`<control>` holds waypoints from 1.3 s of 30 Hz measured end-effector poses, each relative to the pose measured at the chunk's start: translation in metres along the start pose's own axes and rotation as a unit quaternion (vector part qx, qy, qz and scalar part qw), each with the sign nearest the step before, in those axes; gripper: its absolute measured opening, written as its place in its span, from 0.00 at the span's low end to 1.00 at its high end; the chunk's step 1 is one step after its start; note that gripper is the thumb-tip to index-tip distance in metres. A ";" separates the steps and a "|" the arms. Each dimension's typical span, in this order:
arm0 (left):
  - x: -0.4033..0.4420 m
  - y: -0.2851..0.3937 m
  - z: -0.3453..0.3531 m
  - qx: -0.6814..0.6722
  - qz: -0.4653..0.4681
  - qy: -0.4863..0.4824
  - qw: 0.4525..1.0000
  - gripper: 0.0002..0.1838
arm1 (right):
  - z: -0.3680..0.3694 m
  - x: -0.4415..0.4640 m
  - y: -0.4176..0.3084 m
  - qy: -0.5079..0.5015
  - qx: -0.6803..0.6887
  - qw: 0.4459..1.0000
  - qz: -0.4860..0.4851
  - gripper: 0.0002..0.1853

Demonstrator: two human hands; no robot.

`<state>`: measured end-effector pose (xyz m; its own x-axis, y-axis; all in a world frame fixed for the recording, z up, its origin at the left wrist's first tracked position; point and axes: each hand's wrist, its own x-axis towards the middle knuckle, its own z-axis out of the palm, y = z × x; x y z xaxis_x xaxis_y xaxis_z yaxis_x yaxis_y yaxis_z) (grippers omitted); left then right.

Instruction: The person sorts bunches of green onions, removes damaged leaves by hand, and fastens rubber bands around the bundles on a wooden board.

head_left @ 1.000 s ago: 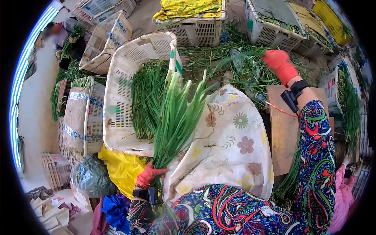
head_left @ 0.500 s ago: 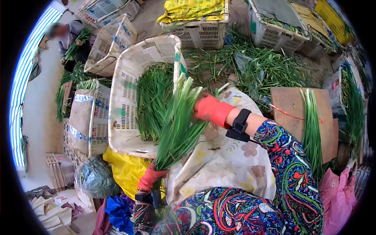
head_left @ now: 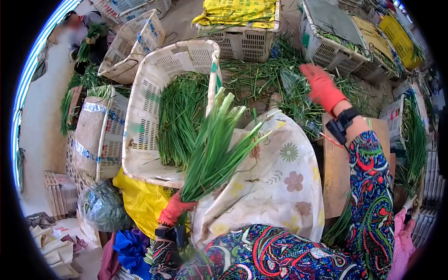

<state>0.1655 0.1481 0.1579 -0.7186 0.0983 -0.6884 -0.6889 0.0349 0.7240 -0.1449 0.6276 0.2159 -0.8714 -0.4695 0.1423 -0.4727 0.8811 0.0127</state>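
My left hand (head_left: 175, 209), in a red glove, is wrapped around the lower part of a bunch of chives (head_left: 212, 144). Their pale cut ends point up and away, and a few stalks splay to the right. My right hand (head_left: 319, 85), also red-gloved, is stretched out at the upper right with its fingers extended and nothing visible in them. Below it is loose green litter on the floor. Beside the held bunch stands a white plastic crate (head_left: 133, 140) with more chives (head_left: 179, 116) inside. A stained floral apron (head_left: 266, 186) covers my lap.
A brown board (head_left: 337, 186) lies at my right, partly behind my arm. More crates stand ahead, one topped with yellow sacking (head_left: 238, 13). Green trimmings (head_left: 261, 74) litter the floor. At the far left sits another person (head_left: 93, 44) holding greens. A yellow plastic bag (head_left: 142, 200) is under the crate.
My right hand has left the bunch and swung out to the upper right. My left hand keeps its hold. A few stalks now spread out to the right.
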 end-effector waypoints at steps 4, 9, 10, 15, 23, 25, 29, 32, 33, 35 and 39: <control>0.002 0.002 -0.002 0.030 -0.021 -0.003 0.999 0.25 | 0.012 -0.007 -0.093 -0.067 0.091 0.968 -0.223 0.49; -0.001 0.006 -0.006 0.037 -0.015 0.011 0.999 0.26 | 0.067 0.016 -0.127 -0.203 -0.037 0.919 -0.337 0.14; -0.002 0.005 -0.006 0.032 -0.011 0.015 0.999 0.27 | 0.066 0.020 -0.125 -0.171 -0.036 0.928 -0.330 0.10; 0.001 0.000 -0.009 0.054 -0.006 0.014 0.998 0.30 | 0.036 0.019 -0.047 -0.004 -0.030 0.974 -0.222 0.03; -0.003 -0.001 -0.003 0.121 0.090 0.078 0.986 0.33 | -0.011 0.001 -0.055 0.051 0.237 0.968 0.063 0.28; -0.005 -0.003 -0.006 0.310 0.200 0.116 0.922 0.37 | -0.010 -0.011 -0.135 0.033 0.411 0.911 -0.020 0.22; -0.013 0.016 0.015 0.391 0.279 0.178 0.859 0.39 | -0.024 -0.006 -0.188 -0.145 0.593 0.776 0.155 0.23; -0.027 0.025 0.029 0.516 0.225 0.250 0.788 0.42 | -0.008 -0.009 -0.203 -0.193 0.645 0.723 0.155 0.21; -0.029 0.025 0.031 0.523 0.221 0.257 0.782 0.42 | -0.005 -0.004 -0.210 -0.210 0.630 0.722 0.195 0.18; -0.031 0.025 0.034 0.537 0.215 0.270 0.770 0.43 | 0.004 -0.005 -0.209 -0.204 0.674 0.667 0.243 0.15; -0.029 0.019 0.028 0.509 0.229 0.251 0.791 0.42 | 0.029 -0.007 -0.193 -0.206 0.855 0.399 0.258 0.11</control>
<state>0.1755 0.1743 0.1931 -0.9939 -0.0646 -0.0888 -0.0941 0.9180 0.3852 -0.0518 0.4594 0.1834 -0.6915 -0.5299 -0.4910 0.6933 -0.2957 -0.6572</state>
